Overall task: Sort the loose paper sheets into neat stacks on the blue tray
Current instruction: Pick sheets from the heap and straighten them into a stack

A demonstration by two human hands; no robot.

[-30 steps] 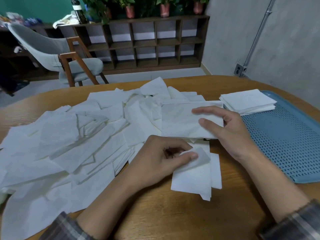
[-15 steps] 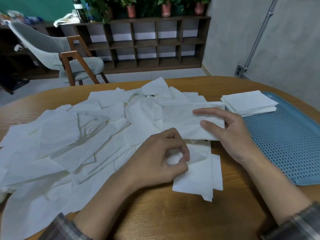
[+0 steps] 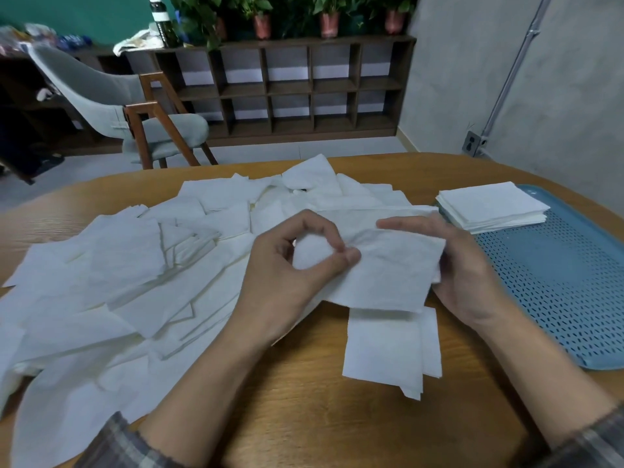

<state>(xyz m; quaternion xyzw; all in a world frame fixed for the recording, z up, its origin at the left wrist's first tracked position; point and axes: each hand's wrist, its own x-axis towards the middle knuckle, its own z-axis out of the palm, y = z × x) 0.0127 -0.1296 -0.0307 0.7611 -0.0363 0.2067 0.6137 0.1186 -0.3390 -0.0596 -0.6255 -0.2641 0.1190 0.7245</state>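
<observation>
Both hands hold one white paper sheet above the table. My left hand pinches its left edge between thumb and forefinger. My right hand grips its right edge, fingers over the top and palm behind. Under the sheet a small pile of folded sheets lies on the wood. A wide heap of loose white sheets spreads over the left and middle of the table. On the blue perforated tray at the right, a neat stack of sheets sits at the far corner.
The wooden table has a rounded far edge. Beyond it stand a grey chair with wooden legs and a dark shelf unit with potted plants on top. A grey wall with a conduit pipe is at the right.
My left hand rose from the small pile near the table's front and took the left edge of the sheet. The sheet, earlier held flat by my right hand, now hangs between both hands.
</observation>
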